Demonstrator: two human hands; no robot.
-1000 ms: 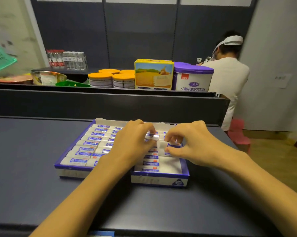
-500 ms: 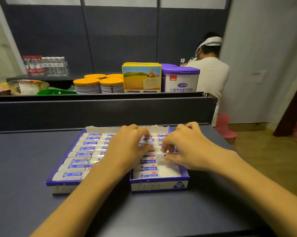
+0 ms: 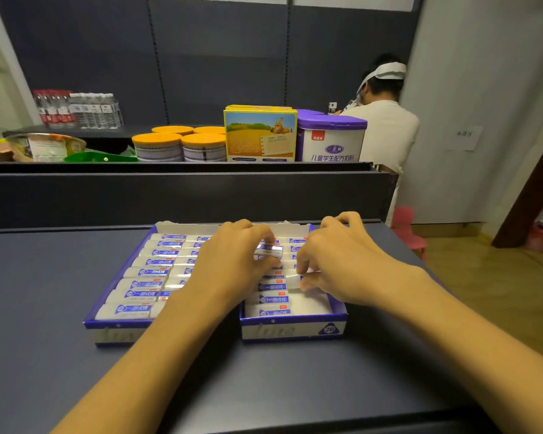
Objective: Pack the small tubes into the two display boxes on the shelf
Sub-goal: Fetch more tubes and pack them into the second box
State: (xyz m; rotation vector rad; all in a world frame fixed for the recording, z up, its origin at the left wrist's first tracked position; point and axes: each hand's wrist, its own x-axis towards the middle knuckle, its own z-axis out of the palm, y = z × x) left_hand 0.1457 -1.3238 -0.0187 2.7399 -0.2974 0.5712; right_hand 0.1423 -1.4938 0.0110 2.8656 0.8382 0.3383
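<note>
Left hand (image 3: pixel 232 264) pinches one tube (image 3: pixel 268 249) above the right box (image 3: pixel 295 327); right hand (image 3: pixel 336 261) closes finger and thumb on another tube (image 3: pixel 293 281) low in the same box. Left box (image 3: pixel 120 332) looks full. Risk: a tube set askew would ride over its neighbours and spoil the row. Legible: "2B" on the right box; tube print is too small.
</note>
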